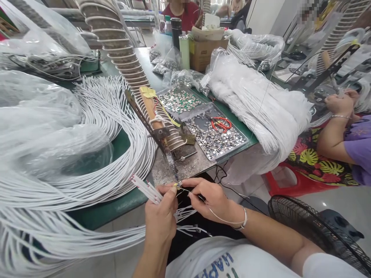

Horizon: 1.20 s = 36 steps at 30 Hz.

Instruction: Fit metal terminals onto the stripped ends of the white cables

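Both hands meet just in front of the soldering stand (162, 133), the upright jig at the table's near edge. Left of the stand, a great sheaf of white cables (95, 154) sweeps across the green table (116, 208) and down toward the lap. The left hand (160, 220) is closed around a small bunch of cable ends (145, 189), their stripped tips fanned upward and to the left, thumb and forefinger pinching one at the front. The right hand (210, 199) is closed in a fine pinch on a thin wire (199, 199), its fingertips touching the left hand's right below the stand's lower tip. Right of the stand lies a tray of small metal parts (214, 135) with red-handled pliers (222, 123) on top, and beyond it a heaped bundle of white cables in plastic (255, 100). Further right, a co-worker's arm (333, 131) rests over a patterned lap.

As I judge it, the risk is in the grip: the loose ends could slip from the left fist and tangle with the sheaf, or a finger could brush the stand's tip, which sits very close to both thumbs.
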Each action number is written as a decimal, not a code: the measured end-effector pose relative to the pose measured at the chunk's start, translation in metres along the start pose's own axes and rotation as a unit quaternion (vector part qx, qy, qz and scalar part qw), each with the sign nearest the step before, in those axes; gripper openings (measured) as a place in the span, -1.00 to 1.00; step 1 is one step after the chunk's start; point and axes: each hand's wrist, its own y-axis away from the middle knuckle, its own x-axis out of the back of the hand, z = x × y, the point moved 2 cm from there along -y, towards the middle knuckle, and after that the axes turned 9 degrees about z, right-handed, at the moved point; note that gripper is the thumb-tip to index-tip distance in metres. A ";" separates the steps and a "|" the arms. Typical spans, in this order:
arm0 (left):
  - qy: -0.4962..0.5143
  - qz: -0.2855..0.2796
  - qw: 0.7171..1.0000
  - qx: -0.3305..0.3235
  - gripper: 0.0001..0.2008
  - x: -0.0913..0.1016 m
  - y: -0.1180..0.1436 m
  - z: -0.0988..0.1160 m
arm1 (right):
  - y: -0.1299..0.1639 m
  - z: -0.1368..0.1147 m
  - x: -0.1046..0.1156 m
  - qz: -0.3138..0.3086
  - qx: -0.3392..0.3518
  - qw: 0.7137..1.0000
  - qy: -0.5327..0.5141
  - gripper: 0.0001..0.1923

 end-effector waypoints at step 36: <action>0.012 0.002 0.999 -0.033 -0.80 -0.007 -0.001 0.003 | -0.009 0.004 -0.005 0.034 -0.003 0.999 -0.010 -0.91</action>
